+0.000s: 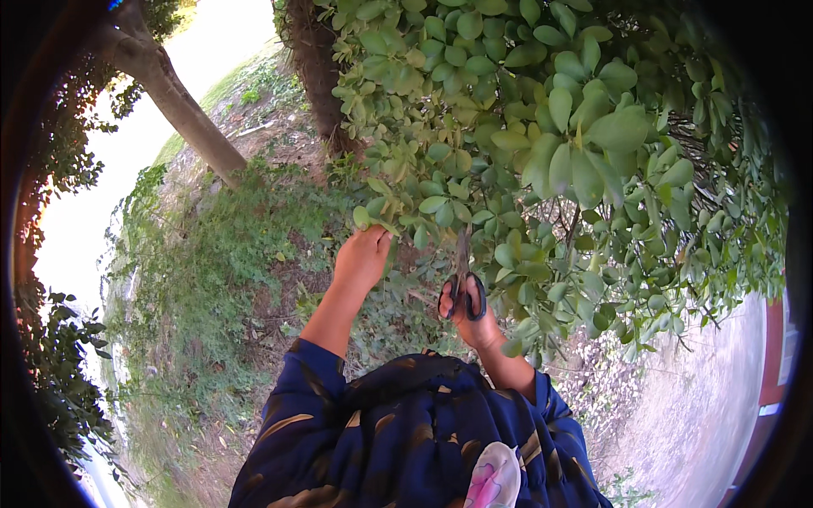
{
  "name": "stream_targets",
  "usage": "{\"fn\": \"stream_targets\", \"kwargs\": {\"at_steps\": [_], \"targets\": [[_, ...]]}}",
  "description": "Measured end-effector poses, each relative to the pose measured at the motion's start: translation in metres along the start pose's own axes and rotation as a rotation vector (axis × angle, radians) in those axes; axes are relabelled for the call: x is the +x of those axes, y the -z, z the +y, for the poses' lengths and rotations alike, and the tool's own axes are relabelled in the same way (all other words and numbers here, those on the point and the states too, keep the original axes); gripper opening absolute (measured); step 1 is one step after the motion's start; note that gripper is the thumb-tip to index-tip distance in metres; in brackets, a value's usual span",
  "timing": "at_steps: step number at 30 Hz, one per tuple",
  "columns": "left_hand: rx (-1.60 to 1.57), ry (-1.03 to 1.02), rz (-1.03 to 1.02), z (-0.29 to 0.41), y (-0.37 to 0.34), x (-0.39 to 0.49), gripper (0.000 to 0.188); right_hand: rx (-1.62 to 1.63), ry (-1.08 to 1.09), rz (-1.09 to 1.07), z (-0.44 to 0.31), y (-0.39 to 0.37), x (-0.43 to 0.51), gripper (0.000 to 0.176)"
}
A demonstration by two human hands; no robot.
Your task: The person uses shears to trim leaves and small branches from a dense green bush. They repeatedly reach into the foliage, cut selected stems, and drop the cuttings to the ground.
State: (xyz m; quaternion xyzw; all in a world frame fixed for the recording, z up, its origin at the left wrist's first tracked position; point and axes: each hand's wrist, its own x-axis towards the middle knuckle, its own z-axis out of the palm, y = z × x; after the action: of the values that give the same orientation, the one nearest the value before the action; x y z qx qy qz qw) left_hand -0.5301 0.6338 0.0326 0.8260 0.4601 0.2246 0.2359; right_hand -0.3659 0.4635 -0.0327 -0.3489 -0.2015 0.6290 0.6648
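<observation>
A leafy green shrub (508,140) fills the upper middle and right of the head view. At its lower left edge, my left hand (363,254) pinches a leafy sprig (375,219) between thumb and fingers. To the right, my right hand (467,311) has its fingers through the black handles of a pair of scissors (463,273). The scissors point away from me, up into the foliage, with their blades close together and the tips partly among leaves. Whether the blades touch a stem cannot be told.
A slanting tree trunk (184,108) stands at the upper left, with a darker, rough trunk (315,76) beside the shrub. Low feathery plants (222,254) cover the ground to the left. Bare ground (692,394) and a reddish structure (770,349) lie at the right.
</observation>
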Motion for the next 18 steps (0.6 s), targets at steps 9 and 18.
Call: {"fn": "stream_targets", "kwargs": {"at_steps": [9, 18], "targets": [[0.007, 0.002, -0.069, -0.018, -0.018, -0.004, 0.021, -0.189, -0.151, 0.037, -0.025, -0.007, 0.053, 0.053], [0.021, 0.084, -0.104, -0.031, -0.033, -0.005, 0.023, -0.274, -0.254, -0.02, -0.021, -0.014, 0.057, 0.05]]}}
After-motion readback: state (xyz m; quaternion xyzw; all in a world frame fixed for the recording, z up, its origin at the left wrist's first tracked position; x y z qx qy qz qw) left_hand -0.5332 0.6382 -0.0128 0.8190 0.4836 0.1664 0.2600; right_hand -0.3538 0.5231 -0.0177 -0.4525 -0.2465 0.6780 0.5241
